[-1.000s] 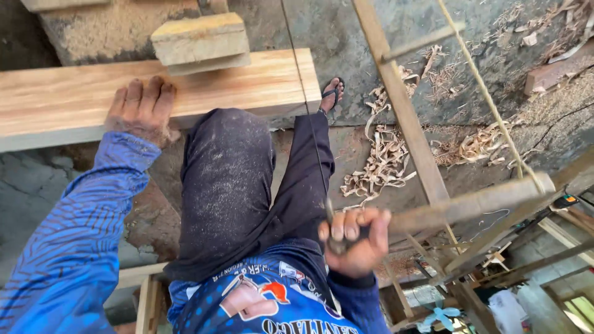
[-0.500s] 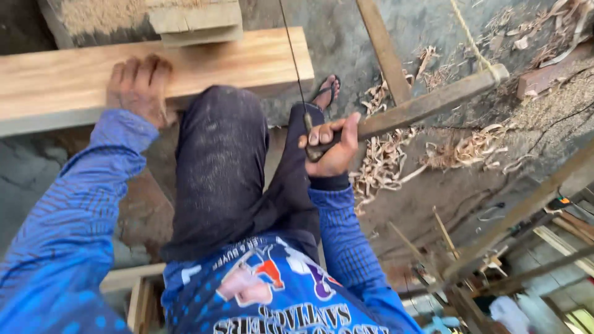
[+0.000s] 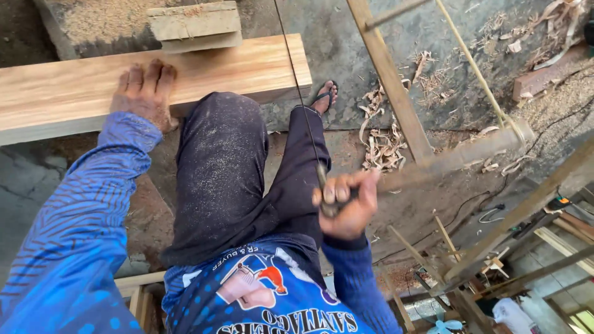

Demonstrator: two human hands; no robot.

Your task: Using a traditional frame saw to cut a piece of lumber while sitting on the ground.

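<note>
From the head camera, the right hand [image 3: 346, 207] was closed in a tight fist around the lower end of a wooden frame saw [image 3: 455, 158], fingers curled over and knuckles turned up toward the lens. The thin saw blade [image 3: 300, 93] ran from that fist straight up the picture, passing over the knee and across the end of the long wooden plank [image 3: 241, 65]. The saw's wooden arm reached out from the hand to the right, blurred along its length, and joined a taut cord at its far end. The right forearm, in a blue patterned sleeve, was bent close to the body, with the wrist held just above the thigh.

The left hand [image 3: 145, 93] lay flat and open on the plank, palm down, fingers spread slightly and pointing away from the person; it gripped nothing and only pressed on the wood. Its arm stretched forward, nearly straight, in the same blue sleeve.

The plank lay across the top left of the view, and a dusty dark trouser leg [image 3: 229, 167] rested over its near edge. A smaller wood block [image 3: 195, 25] sat just behind the plank. A sandalled foot [image 3: 325, 96] stood on the ground just past the plank's end, near curled wood shavings [image 3: 383, 142].
</note>
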